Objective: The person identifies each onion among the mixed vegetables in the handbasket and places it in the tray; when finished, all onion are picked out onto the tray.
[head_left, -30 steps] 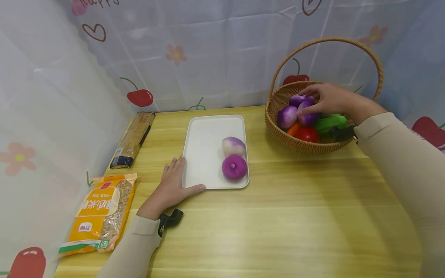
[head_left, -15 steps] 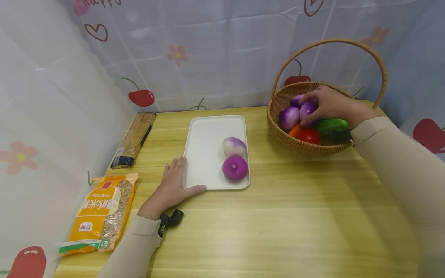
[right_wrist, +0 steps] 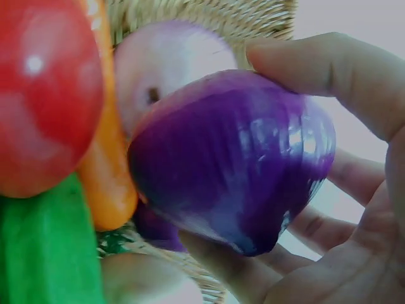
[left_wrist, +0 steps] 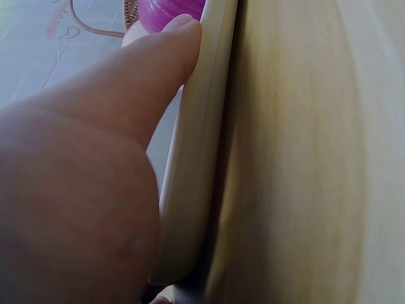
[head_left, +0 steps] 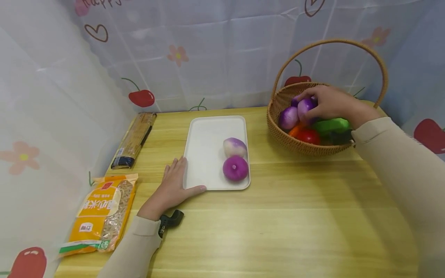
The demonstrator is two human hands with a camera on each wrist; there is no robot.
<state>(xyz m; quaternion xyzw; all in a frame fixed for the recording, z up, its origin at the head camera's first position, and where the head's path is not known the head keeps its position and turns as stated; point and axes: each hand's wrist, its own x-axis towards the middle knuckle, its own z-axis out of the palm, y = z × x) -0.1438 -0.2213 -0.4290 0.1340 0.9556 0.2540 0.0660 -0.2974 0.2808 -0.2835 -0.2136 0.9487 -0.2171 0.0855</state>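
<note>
- Head view: My right hand (head_left: 328,103) grasps a glossy, dark-purple, onion-like bulb (head_left: 306,108) inside a round, brown wicker basket (head_left: 276,129) with a tall hooped handle. Close by lie a purple-and-white round bulb (head_left: 289,118) and a shiny red tomato-like vegetable (head_left: 309,136). My left hand (head_left: 170,189), fingers straight and grasping nothing, rests at the near-left corner of a shallow, white rectangular tray (head_left: 205,150), where a squat magenta bulb (head_left: 235,168) sits.
- Left wrist view: My thumb lies against the tray's rim; the other fingers are mostly out of sight here. Light, steady pressure should suffice, since pushing hard on an edge could tip or slide it.
- Right wrist view: My thumb is on one side of the dark bulb, fingers on the other, its tapered end between. The skin looks slick, so I judge a grip round the widest part safest, with a straight lift clear of its neighbours.
</note>
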